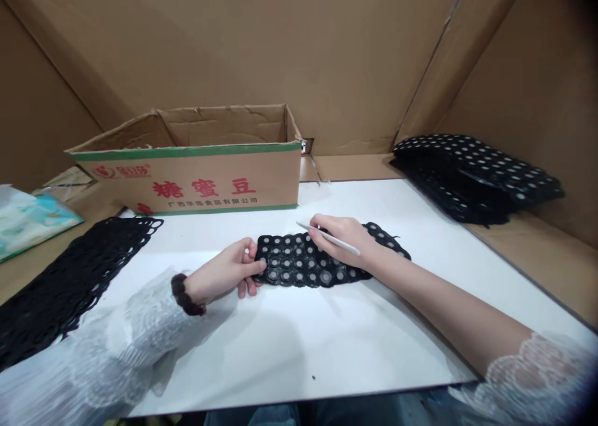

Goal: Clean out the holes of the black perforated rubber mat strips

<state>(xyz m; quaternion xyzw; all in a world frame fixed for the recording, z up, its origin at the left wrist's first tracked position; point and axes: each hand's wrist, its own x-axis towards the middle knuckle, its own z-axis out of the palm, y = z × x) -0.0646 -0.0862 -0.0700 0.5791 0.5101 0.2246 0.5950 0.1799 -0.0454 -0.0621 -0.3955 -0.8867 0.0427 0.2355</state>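
Note:
A black strip with rows of pale round dots (292, 261) lies across the middle of the white table. Its left end is pinched in my left hand (233, 267), thumb on top and fingers at the edge and below. My right hand (343, 239) is closed around a slim white pen-like tool (339, 244) and rests over the strip's middle, covering part of it. The tool's narrow end points up and left, just beyond the strip's far edge.
An open cardboard box (196, 180) stands at the back left. Black openwork material (79, 276) lies at the left, near a tissue pack (32, 220). Dotted black sheets (471, 170) are piled at the back right. Cardboard walls surround the white table (280, 351).

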